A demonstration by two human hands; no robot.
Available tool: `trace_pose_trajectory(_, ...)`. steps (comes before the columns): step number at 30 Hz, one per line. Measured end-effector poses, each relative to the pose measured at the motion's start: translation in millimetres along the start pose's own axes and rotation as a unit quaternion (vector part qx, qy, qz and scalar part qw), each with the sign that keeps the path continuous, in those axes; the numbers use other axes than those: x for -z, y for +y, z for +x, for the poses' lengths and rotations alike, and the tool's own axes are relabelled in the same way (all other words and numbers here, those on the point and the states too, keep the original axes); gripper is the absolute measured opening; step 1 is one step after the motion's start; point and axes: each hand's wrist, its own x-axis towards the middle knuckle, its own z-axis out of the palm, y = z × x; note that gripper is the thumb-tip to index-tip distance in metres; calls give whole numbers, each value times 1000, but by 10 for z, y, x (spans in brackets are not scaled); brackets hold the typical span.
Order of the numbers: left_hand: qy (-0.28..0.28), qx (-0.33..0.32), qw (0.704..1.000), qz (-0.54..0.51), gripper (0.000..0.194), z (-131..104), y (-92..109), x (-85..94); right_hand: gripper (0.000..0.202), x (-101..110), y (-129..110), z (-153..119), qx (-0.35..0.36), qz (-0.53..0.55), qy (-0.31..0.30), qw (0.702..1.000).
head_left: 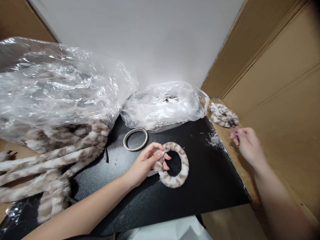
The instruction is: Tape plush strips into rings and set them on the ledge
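A fluffy brown-and-white ring (185, 163) rests over the black table surface, its left side pinched between the fingers of my left hand (147, 161). A bit of white shows under that hand. Off to the right, my right hand (246, 143) is closed around a small tool with purple handles (235, 133), which looks like scissors and is blurred. The tool's dark tip is against or just above a second fluffy ring (221, 115) lying beyond the black surface's right edge.
A large clear bag (62, 83) and long fluffy strips (82, 150) fill the left. Behind lies a smaller plastic bag (167, 106) with white contents. A tape roll (135, 139) sits mid-table. White fluff (214, 140) is scattered near the right edge. Cardboard (280, 100) stands at right.
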Motion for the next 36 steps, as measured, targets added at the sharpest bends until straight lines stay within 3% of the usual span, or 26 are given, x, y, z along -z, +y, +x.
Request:
trace_pose_trajectory(2, -1, -3, 1000, 8, 22, 5, -2, 0, 28, -229, -309, -128, -10, 39, -52, 998)
trace_pose_trajectory(6, 2, -10, 1000, 7, 19, 10, 1, -1, 38, -652, -897, -441, -24, 159, -240, 957)
trace_pose_trajectory(9, 3, -12, 1000, 1, 20, 8, -1, 2, 40, -868, -1130, -608, 19, 160, -288, 944)
trace_pose_trajectory(16, -18, -30, 999, -5, 17, 5, -10, 12, 27, -996, -1095, -731, 116, 71, -267, 954)
trace_pose_trajectory(28, -49, -60, 997, 14, 16, -15, -26, 25, 18, -991, -1078, -767, 157, 58, -235, 957)
trace_pose_trajectory(36, -39, -51, 997, 37, 21, -35, -13, 4, 16, -959, -1115, -797, 188, 71, -231, 952)
